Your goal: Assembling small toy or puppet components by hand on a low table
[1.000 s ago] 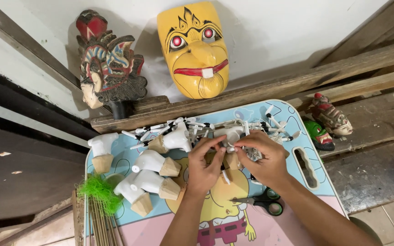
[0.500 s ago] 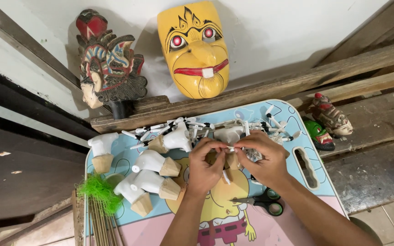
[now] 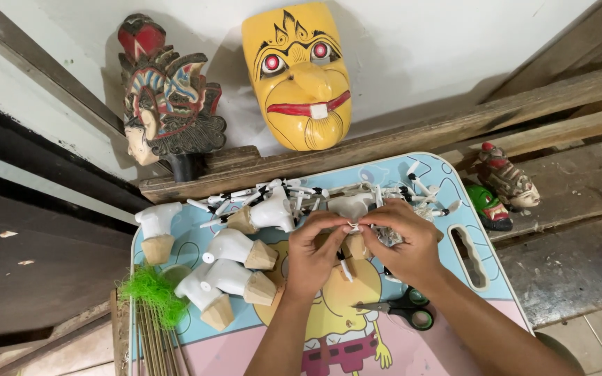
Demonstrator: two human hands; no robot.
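Note:
Both hands meet over a small cartoon-printed table (image 3: 454, 195). My left hand (image 3: 313, 252) and my right hand (image 3: 405, 240) pinch a thin white string together at a white-and-wood puppet torso (image 3: 352, 209) held between them. Left of my hands lie several more white puppet torsos with bare wooden bases (image 3: 242, 247), one standing apart at the table's left edge (image 3: 156, 228). Along the table's far edge runs a heap of small white puppet arms with black tips (image 3: 301, 191).
Black-and-green scissors (image 3: 402, 311) lie by my right wrist. A green fibre tuft (image 3: 151, 292) and thin sticks (image 3: 155, 345) sit at the left. A yellow mask (image 3: 301, 73) and carved head (image 3: 165, 104) lean on the wall; two small heads (image 3: 503, 184) rest on planks.
My fingertips have drawn closer together on the string at the torso; nothing else on the table has moved.

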